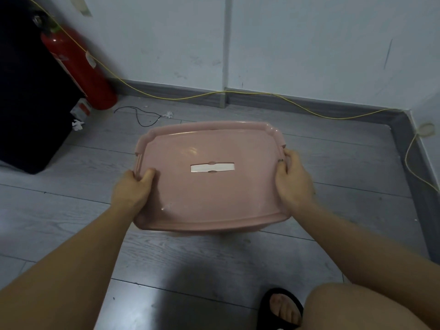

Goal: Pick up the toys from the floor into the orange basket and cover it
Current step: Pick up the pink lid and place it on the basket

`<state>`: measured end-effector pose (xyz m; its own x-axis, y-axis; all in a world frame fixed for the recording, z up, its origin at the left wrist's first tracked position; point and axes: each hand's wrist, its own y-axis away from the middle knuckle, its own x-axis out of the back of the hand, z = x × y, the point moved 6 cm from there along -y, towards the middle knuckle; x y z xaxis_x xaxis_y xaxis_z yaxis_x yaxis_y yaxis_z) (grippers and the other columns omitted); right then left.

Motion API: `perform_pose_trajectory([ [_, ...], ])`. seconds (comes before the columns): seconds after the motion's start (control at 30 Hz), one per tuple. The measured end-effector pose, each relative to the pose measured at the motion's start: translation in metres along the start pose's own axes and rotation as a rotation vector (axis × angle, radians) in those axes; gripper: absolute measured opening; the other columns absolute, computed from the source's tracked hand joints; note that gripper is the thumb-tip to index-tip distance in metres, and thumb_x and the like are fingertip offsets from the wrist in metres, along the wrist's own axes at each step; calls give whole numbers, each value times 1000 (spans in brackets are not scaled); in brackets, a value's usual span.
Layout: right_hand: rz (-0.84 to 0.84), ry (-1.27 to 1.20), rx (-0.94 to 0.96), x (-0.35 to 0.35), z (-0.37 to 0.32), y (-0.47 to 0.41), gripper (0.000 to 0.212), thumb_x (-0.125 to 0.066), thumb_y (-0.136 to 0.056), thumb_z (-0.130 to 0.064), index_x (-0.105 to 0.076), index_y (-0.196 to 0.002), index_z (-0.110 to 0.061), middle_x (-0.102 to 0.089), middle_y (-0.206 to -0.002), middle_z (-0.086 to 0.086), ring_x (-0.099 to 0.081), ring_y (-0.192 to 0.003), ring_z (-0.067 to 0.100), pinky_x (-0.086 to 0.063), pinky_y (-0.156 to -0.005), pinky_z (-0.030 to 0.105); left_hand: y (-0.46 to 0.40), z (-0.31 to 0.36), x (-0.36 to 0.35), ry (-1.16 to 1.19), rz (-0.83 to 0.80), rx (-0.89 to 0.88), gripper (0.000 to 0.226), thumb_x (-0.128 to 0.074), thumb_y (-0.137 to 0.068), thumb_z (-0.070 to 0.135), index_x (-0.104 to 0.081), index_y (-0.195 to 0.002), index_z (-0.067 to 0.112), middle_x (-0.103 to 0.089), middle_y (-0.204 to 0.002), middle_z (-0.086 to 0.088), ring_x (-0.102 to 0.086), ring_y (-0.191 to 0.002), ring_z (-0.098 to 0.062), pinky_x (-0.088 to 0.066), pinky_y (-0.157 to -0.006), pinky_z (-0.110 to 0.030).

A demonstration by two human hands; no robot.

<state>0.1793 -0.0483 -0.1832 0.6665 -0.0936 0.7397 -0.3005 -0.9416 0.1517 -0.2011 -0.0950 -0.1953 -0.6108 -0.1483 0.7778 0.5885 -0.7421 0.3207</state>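
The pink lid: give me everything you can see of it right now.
The lid is a pale pink rounded rectangle of glossy plastic with a raised rim and a white strip set in a slot at its centre. It faces up, roughly level, over the grey floor. The left hand grips its left edge, thumb on top; the right hand grips its right edge. Whatever sits beneath it is almost entirely hidden.
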Motion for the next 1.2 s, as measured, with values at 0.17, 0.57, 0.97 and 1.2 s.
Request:
perform_pose_trajectory([
  [0.17,-10,-98,1,1,1,0,29,-38,-101,-29,-49,-128,-33,-65,-107,11,-60,-98,34,-38,-76,36,-8,-2,-2,43,-68,97,81,-47,-80,68,-57,-124,0,-59,-119,-23,-56,-107,-40,-47,-97,-48],
  [0.57,12,-98,-61,10,9,-10,26,-40,-101,-30,-53,-123,-35,-66,-103,9,-60,-98,34,-41,-78,36,9,7,-2,25,-1,-1,73,-50,-85,69,-63,-108,0,-62,-102,-21,-59,-94,-38,-49,-85,-43],
  [0.97,215,-184,-160,148,12,-56,28,-42,-100,-30,-54,-125,-32,-66,-116,8,-60,-107,33,-41,-83,38,32,180,-4,90,-96,-168,75,-53,-84,67,-63,-112,-2,-64,-109,-24,-61,-100,-39,-48,-87,-42],
  [1.2,317,-78,-331,283,42,-91,26,-37,-98,-36,-49,-121,-40,-67,-111,12,-62,-101,38,-47,-84,42,87,337,-43,83,-224,-238,79,-55,-84,67,-60,-119,-3,-62,-119,-26,-59,-111,-39,-44,-93,-41],
])
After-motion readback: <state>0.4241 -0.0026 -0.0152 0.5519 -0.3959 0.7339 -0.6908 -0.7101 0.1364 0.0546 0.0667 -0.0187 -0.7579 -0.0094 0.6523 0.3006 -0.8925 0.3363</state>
